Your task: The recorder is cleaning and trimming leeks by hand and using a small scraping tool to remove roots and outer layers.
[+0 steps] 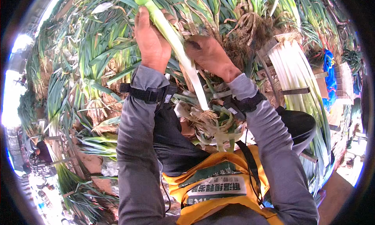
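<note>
A long leek (172, 42) slants across the view, green at the top and white toward its rooted end, which points down toward my lap. My left hand (153, 42) is wrapped around its upper green part, thumb on top. Against the right side of the stalk, my right hand (209, 55) has its fingers curled in; whether they pinch a strip of outer leaf is hidden. A brownish strip of leaf (186, 77) hangs beside the stalk. Below the root tip, peeled leaves and trimmings (219, 128) lie between my legs.
Peeled leeks (293, 66) lie bundled in a metal-barred rack at my right. Unpeeled leeks (96, 64) with soil on their roots heap up at the left and ahead. Farther left, another rack holds leeks (54, 146). A blue plastic bag (329, 78) is at far right.
</note>
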The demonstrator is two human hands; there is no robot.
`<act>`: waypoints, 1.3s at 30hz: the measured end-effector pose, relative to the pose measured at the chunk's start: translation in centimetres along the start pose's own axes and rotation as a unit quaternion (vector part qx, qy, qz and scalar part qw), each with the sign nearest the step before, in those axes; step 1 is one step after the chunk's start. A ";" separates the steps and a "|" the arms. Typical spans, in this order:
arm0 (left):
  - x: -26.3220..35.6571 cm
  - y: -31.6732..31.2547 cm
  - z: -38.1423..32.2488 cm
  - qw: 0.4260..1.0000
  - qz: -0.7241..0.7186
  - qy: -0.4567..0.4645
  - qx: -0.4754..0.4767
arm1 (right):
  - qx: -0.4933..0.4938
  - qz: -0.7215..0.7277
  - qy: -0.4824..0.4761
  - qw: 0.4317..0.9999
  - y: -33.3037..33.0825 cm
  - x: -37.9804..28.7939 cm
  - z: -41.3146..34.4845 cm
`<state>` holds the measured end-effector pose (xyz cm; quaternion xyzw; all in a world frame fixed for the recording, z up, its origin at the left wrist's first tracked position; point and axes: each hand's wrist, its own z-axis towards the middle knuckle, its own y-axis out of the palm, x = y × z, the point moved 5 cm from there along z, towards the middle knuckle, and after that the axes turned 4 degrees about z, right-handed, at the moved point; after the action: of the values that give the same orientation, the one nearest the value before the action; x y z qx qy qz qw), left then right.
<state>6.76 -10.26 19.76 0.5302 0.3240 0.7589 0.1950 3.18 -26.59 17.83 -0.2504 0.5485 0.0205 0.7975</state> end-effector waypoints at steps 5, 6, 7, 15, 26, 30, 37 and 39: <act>0.3 -0.9 0.2 1.000 -0.020 0.008 -0.008 | 0.024 0.113 0.022 0.993 0.4 -0.8 -0.6; 0.2 -0.4 0.1 1.000 -0.018 0.011 -0.005 | 0.014 0.167 0.059 0.984 0.2 -1.0 -0.5; 0.3 -0.2 0.1 1.000 -0.018 0.009 -0.003 | 0.003 0.219 0.095 0.971 0.1 -0.8 -0.5; 1.7 1.3 0.6 0.992 -0.035 -0.063 -0.105 | -0.197 0.393 0.057 0.896 1.0 2.3 -2.3; 0.9 2.2 -0.5 0.975 -0.120 -0.079 -0.168 | -0.284 -0.005 0.168 0.944 4.5 18.6 -19.2; 2.7 2.5 -2.5 0.994 -0.023 -0.043 -0.102 | -0.282 -0.120 0.226 0.925 5.1 19.1 -22.4; 3.7 1.2 -0.4 0.969 -0.168 -0.071 -0.164 | -0.144 -0.264 0.250 0.920 1.9 12.9 -16.2; 4.0 1.3 1.3 0.923 -0.276 -0.171 -0.209 | -0.140 -0.285 0.240 0.917 0.6 14.4 -16.3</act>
<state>6.57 -8.25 23.64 0.4888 0.2534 0.6234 0.5553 -5.37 -36.39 0.39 -0.5025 0.6202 -0.1923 0.5708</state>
